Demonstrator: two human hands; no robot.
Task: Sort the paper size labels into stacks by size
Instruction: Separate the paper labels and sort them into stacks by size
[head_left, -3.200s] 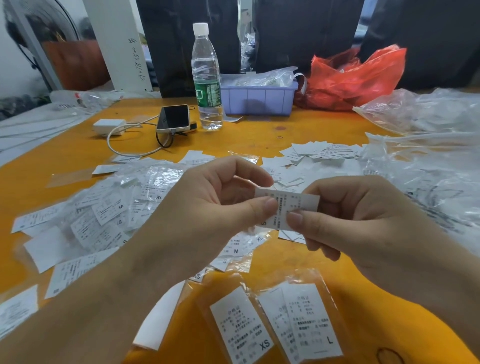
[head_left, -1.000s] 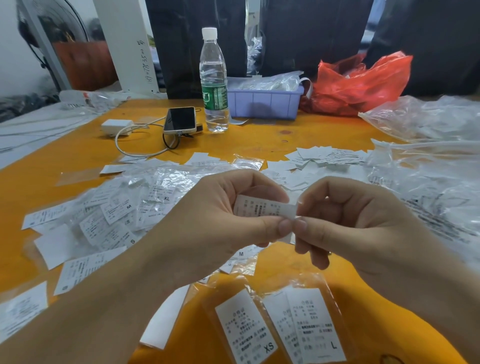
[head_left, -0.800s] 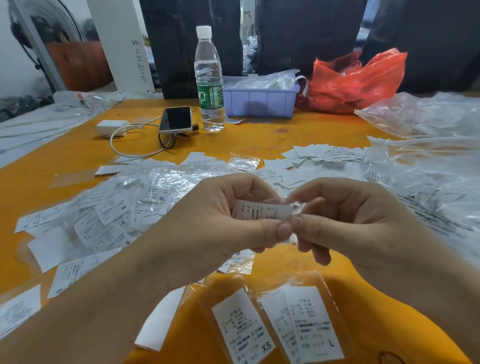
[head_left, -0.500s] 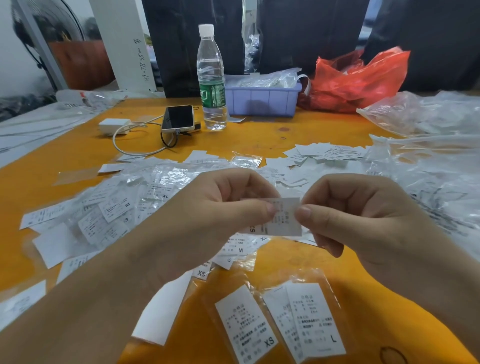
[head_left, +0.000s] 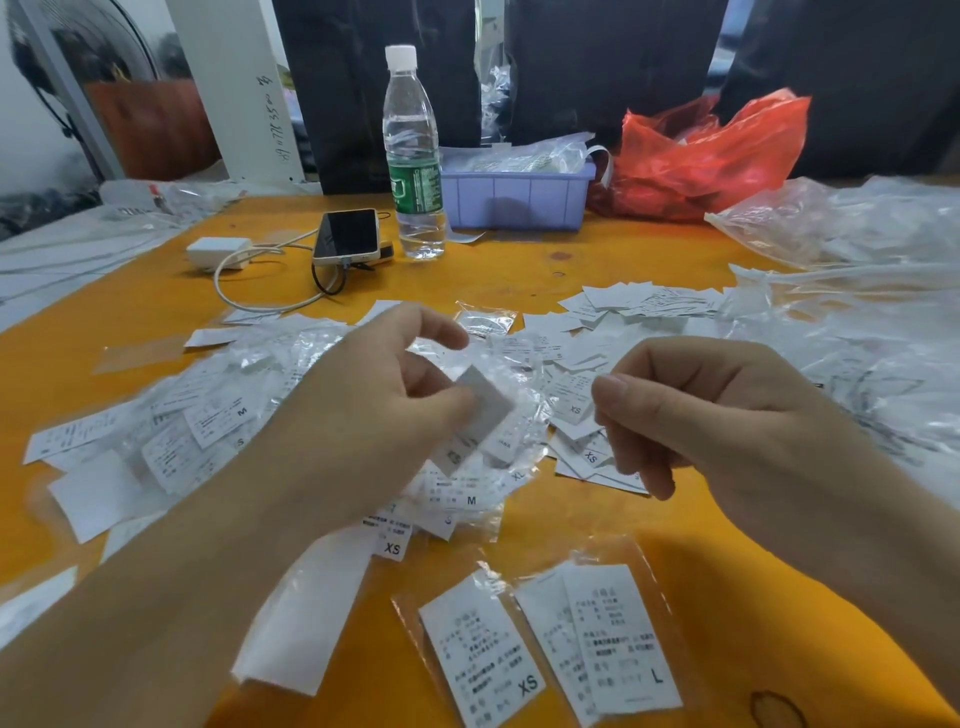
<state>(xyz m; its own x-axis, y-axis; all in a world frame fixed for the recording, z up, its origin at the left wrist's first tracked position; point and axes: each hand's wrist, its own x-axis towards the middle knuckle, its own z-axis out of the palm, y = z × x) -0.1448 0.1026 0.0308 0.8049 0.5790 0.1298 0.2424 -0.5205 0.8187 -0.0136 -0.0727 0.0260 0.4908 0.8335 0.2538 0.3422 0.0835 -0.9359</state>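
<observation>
My left hand (head_left: 374, 410) pinches a small white size label (head_left: 488, 402) between thumb and fingers above the orange table (head_left: 519, 270); the label is motion-blurred, with clear film around it. My right hand (head_left: 711, 415) hovers just right of it, fingers curled, thumb near the forefinger, with nothing visible in it. A heap of labels in clear sleeves (head_left: 208, 426) lies under and left of my left hand. Bare labels marked XS (head_left: 576, 410) lie between the hands. Near me sit a sleeved XS label (head_left: 483, 649) and a sleeved L label (head_left: 618, 634).
More white labels (head_left: 639, 301) lie farther back. A water bottle (head_left: 413, 156), a phone (head_left: 347, 236) with cable, a white charger (head_left: 218, 252), a lavender bin (head_left: 519, 200) and a red plastic bag (head_left: 706, 150) stand at the back. Crumpled clear bags (head_left: 857, 312) cover the right side.
Both hands held the label half a second ago. My right hand has let go and drawn to the right; my left hand keeps the label and swings it down and left.
</observation>
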